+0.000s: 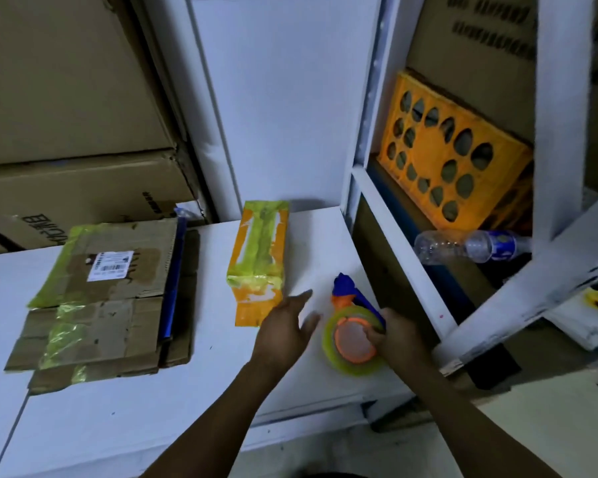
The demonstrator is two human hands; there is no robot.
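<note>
Nearest the camera, the right hand (399, 334) curls its fingers round the tape dispenser (351, 336), gripping it at the roll of clear yellowish tape, with the blue and orange handle pointing away over the white table (118, 426). Just to its left, the left hand (283, 326) is open and holds nothing, its fingers straight and spread. It is at the near right corner of the orange package (259, 257), though contact with it cannot be made out. The package lies flat on the table, banded with tape. Further left lies a flattened cardboard box (107, 298) bearing a white label. Beyond, on the shelf to the right, a plastic bottle (470, 246) lies on its side below an orange crate (453, 160). Brown cartons (66, 81) are stacked at the far left.
</note>
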